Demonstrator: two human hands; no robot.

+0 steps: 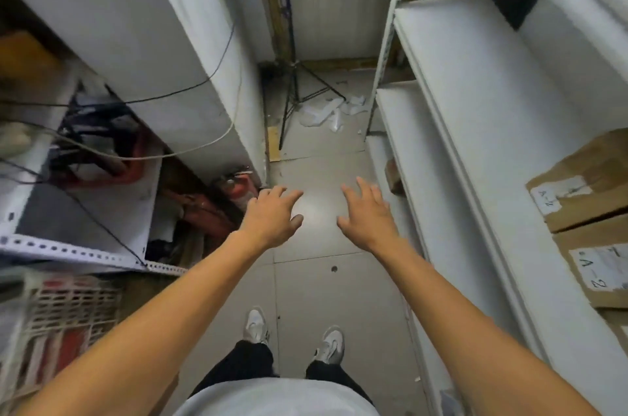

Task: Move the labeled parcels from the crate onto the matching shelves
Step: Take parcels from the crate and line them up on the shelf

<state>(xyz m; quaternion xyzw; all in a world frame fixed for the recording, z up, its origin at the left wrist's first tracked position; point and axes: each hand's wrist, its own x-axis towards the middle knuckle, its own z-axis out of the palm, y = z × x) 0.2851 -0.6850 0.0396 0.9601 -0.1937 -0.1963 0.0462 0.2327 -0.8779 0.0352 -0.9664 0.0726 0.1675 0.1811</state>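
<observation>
Head view, looking down a narrow aisle between white shelving units. Both arms are being stretched forward over the grey floor at the centre of the frame. The left hand and the right hand are being held flat with fingers spread wide, and nothing is being gripped by either. Two labeled cardboard parcels are being kept on a shelf at the right edge of the frame, one below the other. A pale slatted crate is being glimpsed, blurred, at the lower left; whether parcels are being held inside it cannot be told. The crate is lying behind and to the left of both hands, so the left hand is judged the nearer one, and a turn toward the lower left is being called for.
</observation>
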